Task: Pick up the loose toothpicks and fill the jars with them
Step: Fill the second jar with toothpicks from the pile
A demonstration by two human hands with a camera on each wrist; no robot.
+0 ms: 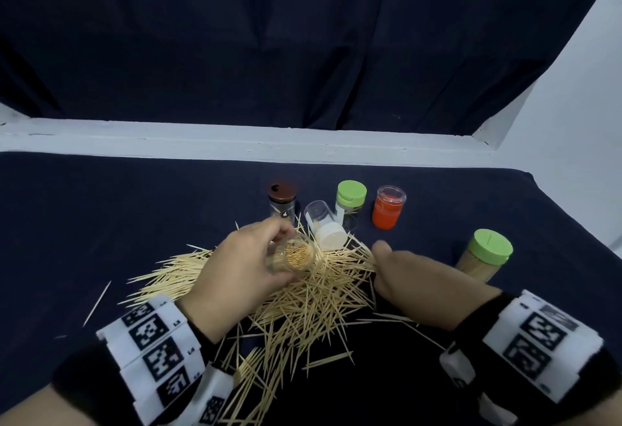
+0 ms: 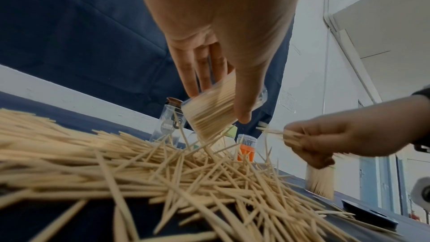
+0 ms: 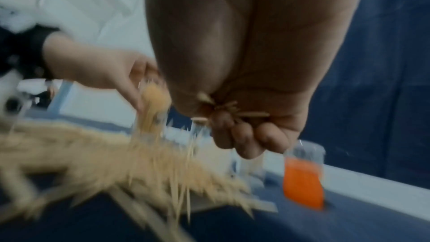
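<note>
A big heap of loose toothpicks (image 1: 296, 294) lies on the dark cloth in front of me. My left hand (image 1: 249, 267) grips a clear open jar (image 1: 298, 255) packed with toothpicks, tilted just above the heap; the left wrist view shows the same jar (image 2: 209, 115) under my thumb. My right hand (image 1: 414, 274) is to its right over the heap's edge, fingers curled round a small bunch of toothpicks (image 2: 279, 132) whose ends poke from my fist (image 3: 223, 111).
Behind the heap stand a brown-lidded jar (image 1: 282, 203), a clear jar lying on its side with a white cap (image 1: 324, 225), a green-lidded jar (image 1: 350, 201) and an orange jar (image 1: 388, 207). A full green-lidded jar (image 1: 484, 257) stands at right. One stray toothpick (image 1: 97, 302) lies left.
</note>
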